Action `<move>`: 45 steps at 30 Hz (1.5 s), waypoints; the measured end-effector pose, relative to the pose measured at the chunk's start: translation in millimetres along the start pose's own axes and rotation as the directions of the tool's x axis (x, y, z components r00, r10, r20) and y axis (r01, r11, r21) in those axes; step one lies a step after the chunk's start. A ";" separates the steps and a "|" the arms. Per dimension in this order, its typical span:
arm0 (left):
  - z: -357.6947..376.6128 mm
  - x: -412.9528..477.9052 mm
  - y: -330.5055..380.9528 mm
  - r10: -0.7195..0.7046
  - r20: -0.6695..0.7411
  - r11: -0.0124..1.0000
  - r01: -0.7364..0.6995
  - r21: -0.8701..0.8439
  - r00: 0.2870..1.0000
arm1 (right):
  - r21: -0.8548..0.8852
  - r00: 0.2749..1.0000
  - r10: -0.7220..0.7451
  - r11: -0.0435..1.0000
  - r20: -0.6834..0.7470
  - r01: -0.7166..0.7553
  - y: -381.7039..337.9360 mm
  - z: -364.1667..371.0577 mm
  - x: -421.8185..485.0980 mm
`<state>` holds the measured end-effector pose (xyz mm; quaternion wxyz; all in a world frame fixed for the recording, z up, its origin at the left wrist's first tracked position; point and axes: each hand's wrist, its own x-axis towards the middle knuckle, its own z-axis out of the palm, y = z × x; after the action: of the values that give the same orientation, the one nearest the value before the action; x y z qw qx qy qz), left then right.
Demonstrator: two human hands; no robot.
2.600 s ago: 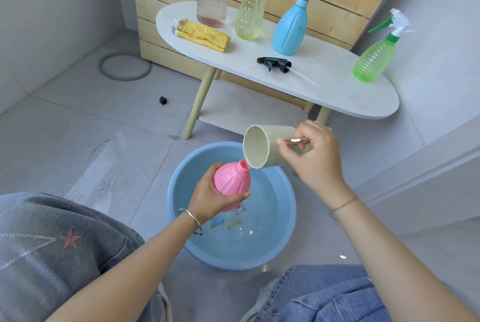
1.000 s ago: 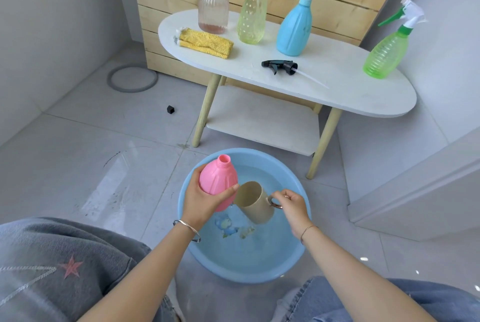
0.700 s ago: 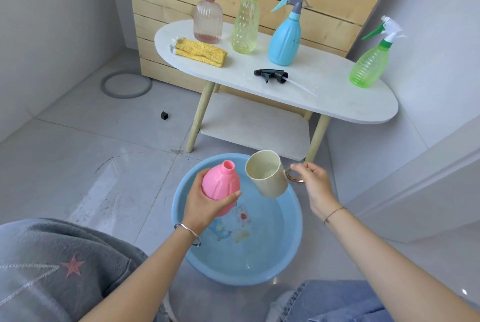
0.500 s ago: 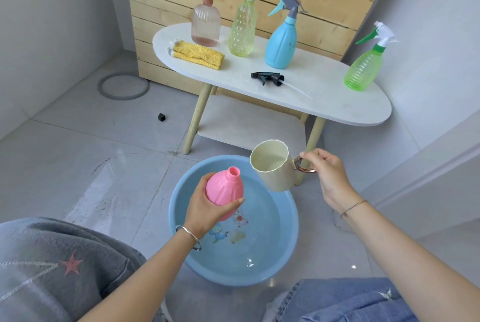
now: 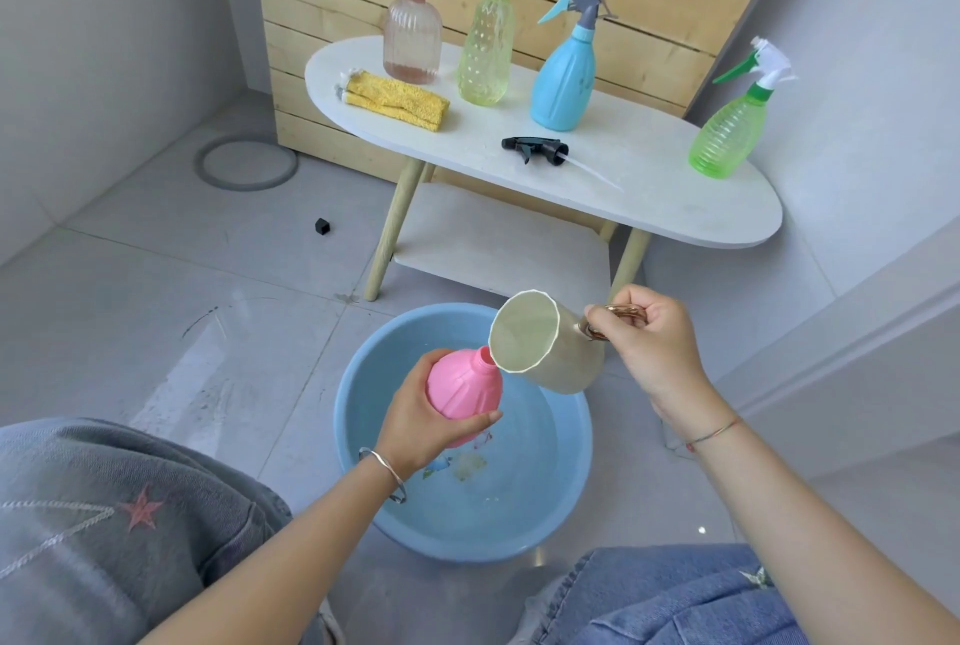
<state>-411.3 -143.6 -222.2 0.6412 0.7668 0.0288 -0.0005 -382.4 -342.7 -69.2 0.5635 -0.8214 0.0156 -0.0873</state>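
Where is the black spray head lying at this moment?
In the head view, the black spray head lies on the white table, in front of the blue spray bottle and left of the green spray bottle.

Cream mug [image 5: 550, 353] tilted over capless pink bottle [image 5: 464, 386]

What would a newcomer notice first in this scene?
The pink bottle, gripped by the left hand above the blue basin, stands out in the centre. Right beside it, the right hand holds a cream mug by its handle, tipped toward the bottle's open neck. Behind, a blue spray bottle and a green spray bottle stand on the white table.
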 end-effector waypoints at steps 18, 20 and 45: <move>2.2 3.0 -4.6 -0.021 0.005 1.000 0.021 -0.002 1.000 | -0.216 0.977 -0.212 0.955 -0.012 0.205 -10.6 2.4 -1.4; 2.0 3.3 -6.0 -0.025 0.004 1.000 0.025 -0.002 1.000 | -0.223 0.975 -0.223 0.951 -0.010 0.215 -12.1 2.8 -1.9; 5.7 3.7 -6.7 -0.026 0.004 1.000 0.026 -0.004 1.000 | -0.404 0.918 -0.396 0.835 0.031 0.374 -18.4 5.2 -2.0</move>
<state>-407.7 -147.9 -230.0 0.6429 0.7649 0.0377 -0.0103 -384.9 -331.0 -54.2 0.3528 -0.9029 -0.1172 -0.2157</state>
